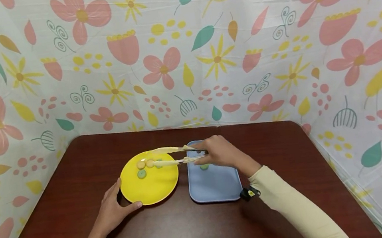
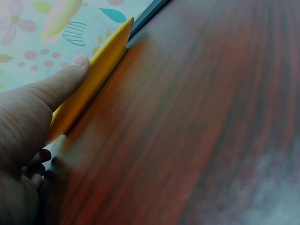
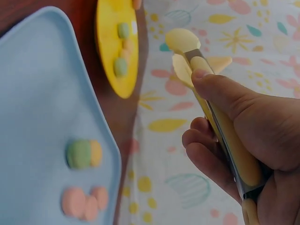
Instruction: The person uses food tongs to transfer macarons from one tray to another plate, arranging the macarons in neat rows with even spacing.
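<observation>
My right hand (image 1: pixel 218 151) grips a pair of tongs (image 3: pixel 229 140) with cream ends and metal strips along the arms. The tongs reach leftward over a yellow plate (image 1: pixel 153 190), their two arms apart. On the plate lie small round pieces: an orange one (image 1: pixel 140 164), a green one (image 1: pixel 142 174), and others partly covered by the tongs. My left hand (image 1: pixel 110 210) holds the plate at its near left rim, thumb (image 2: pixel 70 77) against the edge; its other fingers are mostly hidden in the left wrist view.
A blue tray (image 1: pixel 214 188) sits right of the plate, under my right hand. In the right wrist view it bears a green piece (image 3: pixel 78 153) against a yellow one (image 3: pixel 95 153), and several pink pieces (image 3: pixel 74 202). A flowered cloth (image 1: pixel 182 55) rises behind the dark wooden table (image 1: pixel 177 233).
</observation>
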Available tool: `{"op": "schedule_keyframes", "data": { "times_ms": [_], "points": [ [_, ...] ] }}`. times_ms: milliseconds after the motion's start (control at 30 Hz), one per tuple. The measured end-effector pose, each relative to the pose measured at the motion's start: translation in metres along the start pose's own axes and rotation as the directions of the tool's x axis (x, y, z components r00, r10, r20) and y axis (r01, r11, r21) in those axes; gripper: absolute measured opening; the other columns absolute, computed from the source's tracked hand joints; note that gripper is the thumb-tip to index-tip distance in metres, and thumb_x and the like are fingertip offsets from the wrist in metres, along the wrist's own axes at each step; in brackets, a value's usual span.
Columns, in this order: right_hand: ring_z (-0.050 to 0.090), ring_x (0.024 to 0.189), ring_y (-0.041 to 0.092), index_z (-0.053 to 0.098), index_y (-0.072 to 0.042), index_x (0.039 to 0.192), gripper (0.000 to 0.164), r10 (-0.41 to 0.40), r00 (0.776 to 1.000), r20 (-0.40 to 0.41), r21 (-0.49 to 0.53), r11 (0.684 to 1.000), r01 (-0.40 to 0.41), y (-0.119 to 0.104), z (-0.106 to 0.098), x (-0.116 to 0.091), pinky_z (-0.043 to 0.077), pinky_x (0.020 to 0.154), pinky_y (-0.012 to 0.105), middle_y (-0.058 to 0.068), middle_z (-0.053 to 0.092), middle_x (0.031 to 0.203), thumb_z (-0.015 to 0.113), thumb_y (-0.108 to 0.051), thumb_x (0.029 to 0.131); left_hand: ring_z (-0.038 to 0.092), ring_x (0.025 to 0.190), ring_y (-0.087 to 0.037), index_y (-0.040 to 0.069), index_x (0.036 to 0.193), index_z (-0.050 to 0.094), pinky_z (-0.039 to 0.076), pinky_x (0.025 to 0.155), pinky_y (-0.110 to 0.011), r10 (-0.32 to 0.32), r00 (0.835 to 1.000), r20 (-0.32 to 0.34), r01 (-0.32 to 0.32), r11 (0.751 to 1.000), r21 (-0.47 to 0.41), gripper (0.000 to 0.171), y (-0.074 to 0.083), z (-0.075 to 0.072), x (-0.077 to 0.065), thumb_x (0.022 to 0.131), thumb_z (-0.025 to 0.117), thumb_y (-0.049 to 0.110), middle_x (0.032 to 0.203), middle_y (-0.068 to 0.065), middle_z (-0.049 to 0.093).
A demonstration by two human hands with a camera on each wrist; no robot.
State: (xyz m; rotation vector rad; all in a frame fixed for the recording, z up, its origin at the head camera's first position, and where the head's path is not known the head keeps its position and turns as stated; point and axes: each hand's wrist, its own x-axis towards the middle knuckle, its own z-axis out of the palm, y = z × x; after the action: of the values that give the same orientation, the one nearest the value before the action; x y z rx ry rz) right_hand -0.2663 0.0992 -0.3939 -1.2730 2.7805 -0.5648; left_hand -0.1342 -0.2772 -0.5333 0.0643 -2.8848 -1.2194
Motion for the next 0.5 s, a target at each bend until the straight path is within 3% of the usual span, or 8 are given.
{"op": "schedule_keyframes", "data": {
  "times_ms": [133, 367, 500],
  "points": [
    [0.057, 0.053, -0.004, 0.068, -0.008, 0.135, 0.057, -0.001, 1.0, -0.026, -0.019, 1.0, 0.0, 0.005, -0.018, -0.017, 0.053, 0.062, 0.026, -0.002, 0.078, 0.086, 0.082, -0.036, 0.087, 0.016, 0.149, -0.051, 0.002, 0.164, 0.011, 0.025, 0.109, -0.076, 0.003, 1.0, 0.001, -0.003, 1.0, -0.001, 0.128, 0.0, 0.0, 0.0, 0.076, 0.083, 0.062, 0.166, -0.027, 0.021],
    [0.045, 0.053, 0.005, 0.071, -0.016, 0.134, 0.057, 0.032, 0.998, -0.06, -0.065, 0.997, -0.036, 0.015, -0.042, -0.047, 0.042, 0.054, 0.025, -0.002, 0.075, 0.086, 0.084, -0.04, 0.084, 0.015, 0.149, -0.05, 0.002, 0.164, 0.011, 0.025, 0.108, -0.076, 0.007, 1.0, -0.001, -0.007, 1.0, -0.01, 0.127, 0.0, 0.0, -0.001, 0.078, 0.083, 0.06, 0.166, -0.026, 0.02],
    [0.064, 0.07, 0.009, 0.07, -0.012, 0.134, 0.058, 0.07, 0.995, -0.074, -0.102, 0.992, -0.077, 0.024, -0.051, -0.062, 0.05, 0.063, 0.029, 0.004, 0.078, 0.106, 0.084, -0.038, 0.084, 0.016, 0.15, -0.049, 0.003, 0.164, 0.011, 0.025, 0.109, -0.076, 0.001, 1.0, 0.001, -0.001, 1.0, -0.005, 0.127, 0.0, -0.001, -0.001, 0.077, 0.083, 0.061, 0.166, -0.025, 0.02]
  ]
}}
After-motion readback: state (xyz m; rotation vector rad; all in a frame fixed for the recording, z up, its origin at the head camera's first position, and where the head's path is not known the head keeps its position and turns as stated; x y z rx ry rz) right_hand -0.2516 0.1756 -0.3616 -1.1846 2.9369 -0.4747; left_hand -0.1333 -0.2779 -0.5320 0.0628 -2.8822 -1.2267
